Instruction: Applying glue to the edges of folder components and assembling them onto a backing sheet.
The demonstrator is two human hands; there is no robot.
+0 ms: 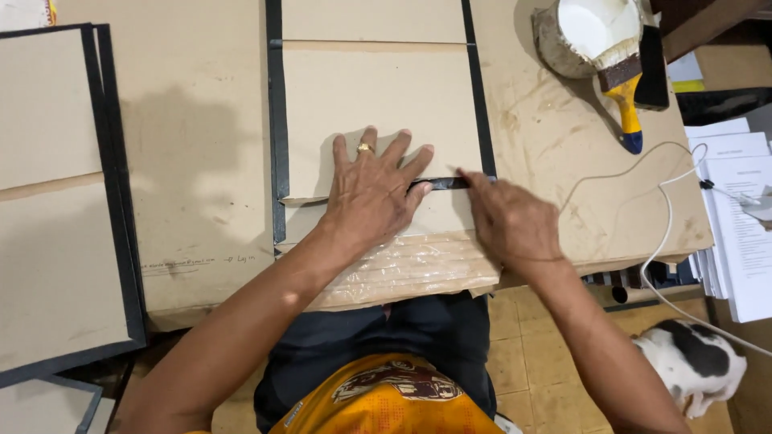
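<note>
A narrow black tape strip (441,184) crosses the brown cardboard panel (378,104); left hand (371,193) flat, splayed beside it, right hand (507,219) pinching its end.

The left hand (371,193) lies flat, fingers spread, on a brown cardboard panel (378,104) edged with black tape on the tabletop (201,120). The right hand (511,221) presses fingertips on a black tape strip (441,184) running across the panel's lower edge. At upper right a yellow-handled brush (623,88) rests across a white glue pot (587,32). A black-and-white animal (696,362) stands on the floor at lower right
</note>
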